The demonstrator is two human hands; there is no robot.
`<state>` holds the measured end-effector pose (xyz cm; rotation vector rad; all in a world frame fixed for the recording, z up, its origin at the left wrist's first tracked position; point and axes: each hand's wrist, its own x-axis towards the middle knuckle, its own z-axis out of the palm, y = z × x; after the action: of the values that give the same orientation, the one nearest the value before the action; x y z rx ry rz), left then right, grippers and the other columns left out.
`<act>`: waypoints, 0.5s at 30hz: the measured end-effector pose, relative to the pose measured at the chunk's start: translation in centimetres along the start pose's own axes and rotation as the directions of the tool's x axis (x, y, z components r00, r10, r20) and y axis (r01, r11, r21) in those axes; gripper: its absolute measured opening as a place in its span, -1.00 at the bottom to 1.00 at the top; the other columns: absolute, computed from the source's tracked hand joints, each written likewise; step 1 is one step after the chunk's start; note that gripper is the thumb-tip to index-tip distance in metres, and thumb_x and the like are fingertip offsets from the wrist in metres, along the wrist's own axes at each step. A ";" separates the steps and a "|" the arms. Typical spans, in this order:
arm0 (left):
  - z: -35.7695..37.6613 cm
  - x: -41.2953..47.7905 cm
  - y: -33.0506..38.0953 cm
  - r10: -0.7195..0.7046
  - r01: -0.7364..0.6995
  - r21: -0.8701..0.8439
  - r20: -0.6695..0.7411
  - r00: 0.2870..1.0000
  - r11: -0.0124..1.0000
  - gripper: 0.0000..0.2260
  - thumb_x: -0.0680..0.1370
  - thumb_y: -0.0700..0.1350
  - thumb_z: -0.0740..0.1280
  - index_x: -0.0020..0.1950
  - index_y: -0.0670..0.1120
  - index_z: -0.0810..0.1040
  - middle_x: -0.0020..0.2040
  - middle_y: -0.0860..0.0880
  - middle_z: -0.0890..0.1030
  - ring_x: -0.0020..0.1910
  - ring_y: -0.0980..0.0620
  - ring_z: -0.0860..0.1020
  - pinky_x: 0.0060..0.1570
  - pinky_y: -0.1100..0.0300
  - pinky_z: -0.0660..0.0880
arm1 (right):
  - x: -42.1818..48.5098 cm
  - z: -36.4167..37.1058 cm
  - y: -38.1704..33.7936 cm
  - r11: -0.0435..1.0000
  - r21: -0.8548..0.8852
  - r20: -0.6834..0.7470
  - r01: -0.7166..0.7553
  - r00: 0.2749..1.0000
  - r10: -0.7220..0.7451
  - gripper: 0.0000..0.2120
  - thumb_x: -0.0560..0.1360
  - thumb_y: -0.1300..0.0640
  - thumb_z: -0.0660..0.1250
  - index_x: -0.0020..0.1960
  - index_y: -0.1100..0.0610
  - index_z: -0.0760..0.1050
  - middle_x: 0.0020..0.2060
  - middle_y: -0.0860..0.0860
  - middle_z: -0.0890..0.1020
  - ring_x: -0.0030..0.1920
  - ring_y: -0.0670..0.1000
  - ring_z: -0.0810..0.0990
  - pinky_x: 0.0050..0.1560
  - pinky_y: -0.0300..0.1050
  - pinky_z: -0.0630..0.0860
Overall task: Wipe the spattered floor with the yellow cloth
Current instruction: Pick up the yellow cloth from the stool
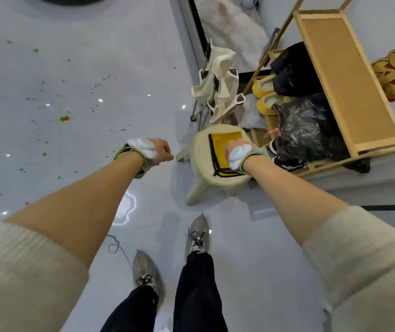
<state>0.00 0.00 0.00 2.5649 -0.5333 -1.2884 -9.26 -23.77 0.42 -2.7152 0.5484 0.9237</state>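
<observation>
left hand (160, 150): fingers loosely curled, holding nothing, over the floor (143, 111)
right hand (236, 147): laid on the yellow cloth (218, 152); fingers hidden, grip unclear
yellow cloth: flat on the cream stool (202, 149)
spatters (64, 118): brown specks on floor, left

The spattered floor (72, 140) extends as open tile to the left of the stool (201, 152). The left hand (160, 150) hovers over the floor's near edge with unobstructed passage leftward and forward. The right hand (236, 150) rests on the yellow cloth (219, 149) atop the stool, where access from above and from the person's side is open. Behind the stool, a folded chair (218, 92) stands close. To the stool's right, yellow slippers (266, 97), a black plastic bag (311, 130) and a wooden rack (345, 80) crowd the space. A thin cable (122, 250) lies on the floor beside the left shoe (143, 269).
</observation>
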 end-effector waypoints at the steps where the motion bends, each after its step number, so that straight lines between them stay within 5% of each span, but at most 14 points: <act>1: 0.3 2.1 0.4 -0.010 0.010 -0.012 0.011 1.000 1.000 -0.75 0.56 0.13 0.28 0.14 0.02 0.53 -0.03 -0.04 0.68 -0.02 -0.05 0.64 0.11 0.05 0.55 | 1.8 0.1 0.7 1.000 0.006 0.017 -0.011 1.000 0.011 -0.72 0.55 0.14 0.26 0.21 0.22 0.53 0.18 0.22 0.57 0.19 0.22 0.55 0.12 0.06 0.47; 6: 3.0 12.3 2.7 -0.061 0.061 -0.097 0.002 0.998 0.993 -0.72 0.54 0.09 0.31 0.19 0.01 0.55 0.04 -0.05 0.65 0.06 -0.07 0.61 0.15 0.01 0.53 | 12.6 2.0 4.3 0.998 -0.059 0.108 -0.001 0.994 0.007 -0.74 0.54 0.17 0.23 0.17 0.24 0.53 0.20 0.18 0.56 0.13 0.16 0.54 0.18 0.02 0.46; 8: 3.9 16.3 3.6 -0.073 0.070 -0.142 -0.013 0.997 0.987 -0.72 0.56 0.05 0.30 0.23 0.00 0.53 0.09 -0.07 0.64 0.10 -0.09 0.59 0.15 0.03 0.52 | 17.2 3.1 5.4 0.996 -0.083 0.102 0.021 0.995 -0.012 -0.64 0.53 0.15 0.26 0.29 0.23 0.47 0.23 0.19 0.54 0.19 0.18 0.54 0.18 0.07 0.48; 15: 6.3 27.0 6.7 -0.103 0.078 -0.286 -0.073 0.992 0.955 -0.68 0.56 -0.11 0.25 0.31 0.01 0.51 0.23 -0.09 0.59 0.16 -0.14 0.56 0.20 0.06 0.49 | 28.0 7.5 6.2 0.991 -0.045 0.044 0.123 0.992 -0.121 -0.48 0.42 0.10 0.36 0.36 -0.10 0.39 0.25 0.08 0.55 0.18 0.18 0.53 -0.04 -0.07 0.44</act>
<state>8.23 -17.45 -20.96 2.4147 -0.1991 -1.1773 4.64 -34.68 -23.40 -2.7299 0.3518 0.9706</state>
